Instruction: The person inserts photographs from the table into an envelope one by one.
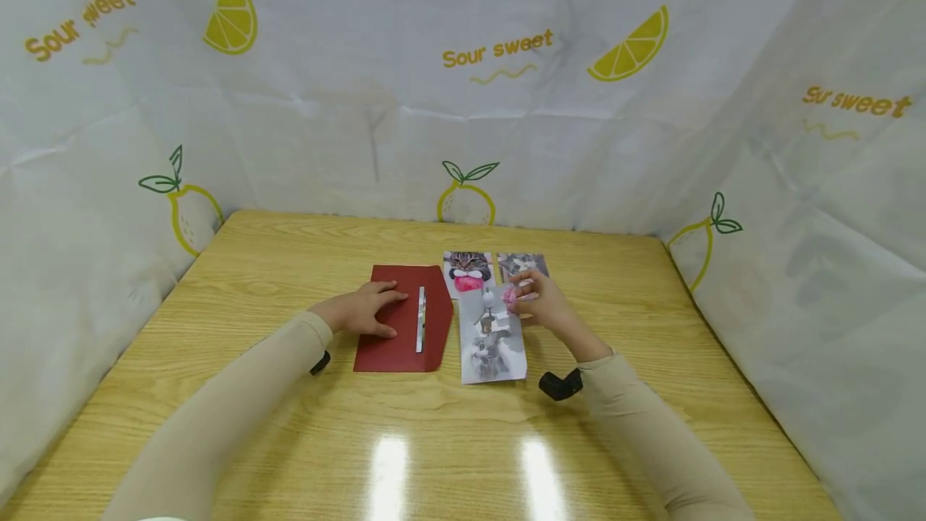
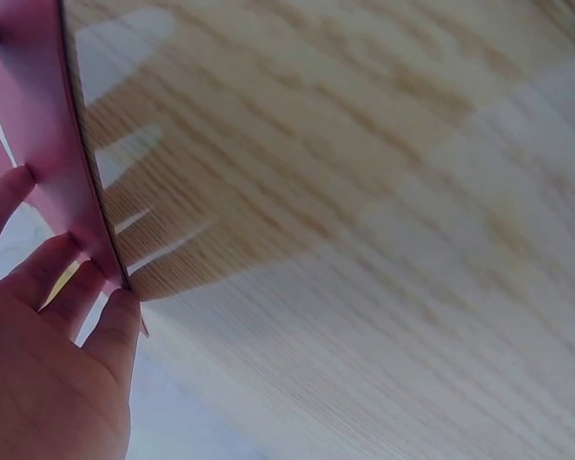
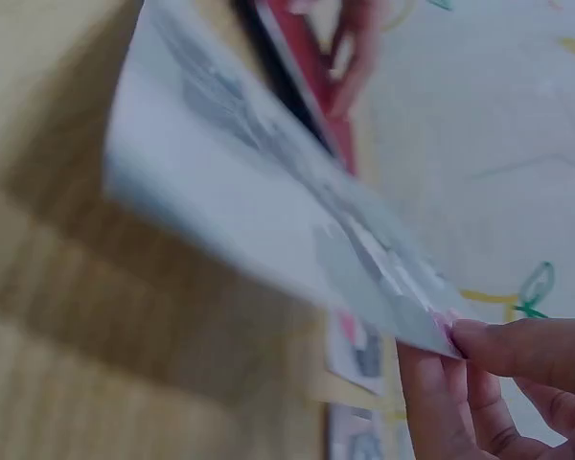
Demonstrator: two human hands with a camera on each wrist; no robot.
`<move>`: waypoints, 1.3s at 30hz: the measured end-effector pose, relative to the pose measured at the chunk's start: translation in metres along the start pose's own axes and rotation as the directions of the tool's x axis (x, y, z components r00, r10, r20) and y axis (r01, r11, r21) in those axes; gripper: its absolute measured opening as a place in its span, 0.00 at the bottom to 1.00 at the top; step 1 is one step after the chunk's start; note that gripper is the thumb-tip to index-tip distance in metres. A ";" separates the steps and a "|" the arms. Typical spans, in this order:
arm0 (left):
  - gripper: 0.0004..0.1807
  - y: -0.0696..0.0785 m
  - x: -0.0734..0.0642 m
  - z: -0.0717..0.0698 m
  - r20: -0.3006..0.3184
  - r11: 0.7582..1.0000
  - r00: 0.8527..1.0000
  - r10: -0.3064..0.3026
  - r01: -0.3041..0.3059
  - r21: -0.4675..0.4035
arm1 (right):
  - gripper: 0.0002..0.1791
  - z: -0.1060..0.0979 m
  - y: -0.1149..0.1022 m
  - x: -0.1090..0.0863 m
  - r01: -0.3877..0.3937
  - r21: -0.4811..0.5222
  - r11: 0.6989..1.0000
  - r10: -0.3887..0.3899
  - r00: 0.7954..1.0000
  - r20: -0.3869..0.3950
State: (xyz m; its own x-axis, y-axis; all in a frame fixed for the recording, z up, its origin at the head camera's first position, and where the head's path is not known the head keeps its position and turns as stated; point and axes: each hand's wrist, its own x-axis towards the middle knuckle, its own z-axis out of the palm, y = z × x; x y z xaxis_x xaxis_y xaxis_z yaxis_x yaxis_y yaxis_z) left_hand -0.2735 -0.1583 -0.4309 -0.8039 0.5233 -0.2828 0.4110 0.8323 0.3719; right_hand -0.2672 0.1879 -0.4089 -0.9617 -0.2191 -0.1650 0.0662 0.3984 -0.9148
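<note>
My left hand rests on a red envelope, its fingers spread over the left part. The envelope's pointed flap lies open to the right, and a narrow pale strip shows beside it. In the left wrist view, fingertips touch the envelope's edge. My right hand pinches a cat photo card by its upper right corner. The right wrist view has this card tilted above the table, between thumb and fingers.
Two more photo cards lie behind the held one: a cat with a pink bow and a grey cat, partly covered by my right hand. The wooden table is bordered by a white lemon-print curtain.
</note>
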 end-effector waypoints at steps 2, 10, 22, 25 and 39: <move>0.40 0.000 0.000 0.000 0.001 1.000 1.000 -0.001 0.001 0.003 | 0.28 -0.008 -0.007 -0.002 0.021 0.045 0.999 -0.021 1.000 0.000; 0.40 -0.002 0.001 0.000 0.003 1.000 1.000 0.007 -0.007 -0.001 | 0.30 -0.030 -0.028 -0.008 0.125 0.175 0.977 -0.112 0.990 -0.083; 0.40 -0.004 0.002 0.000 0.007 1.000 1.000 0.000 0.000 0.002 | 0.30 -0.004 -0.024 -0.001 0.173 0.288 0.942 -0.128 0.977 -0.169; 0.40 -0.004 0.003 0.000 0.004 1.000 1.000 0.001 -0.001 0.001 | 0.30 0.006 -0.019 0.004 0.157 0.298 0.942 -0.107 0.978 -0.179; 0.40 -0.004 0.003 0.001 0.002 1.000 1.000 0.012 -0.012 -0.001 | 0.30 0.032 -0.006 0.015 0.104 0.303 0.947 -0.039 0.977 -0.211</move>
State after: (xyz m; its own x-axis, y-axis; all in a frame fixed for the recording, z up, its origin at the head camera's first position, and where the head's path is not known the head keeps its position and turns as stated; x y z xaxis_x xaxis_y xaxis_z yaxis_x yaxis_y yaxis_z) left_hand -0.2771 -0.1601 -0.4341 -0.7981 0.5335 -0.2798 0.4202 0.8258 0.3761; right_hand -0.2731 0.1534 -0.4180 -0.9980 -0.0419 -0.0474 0.0437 0.0849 -0.9954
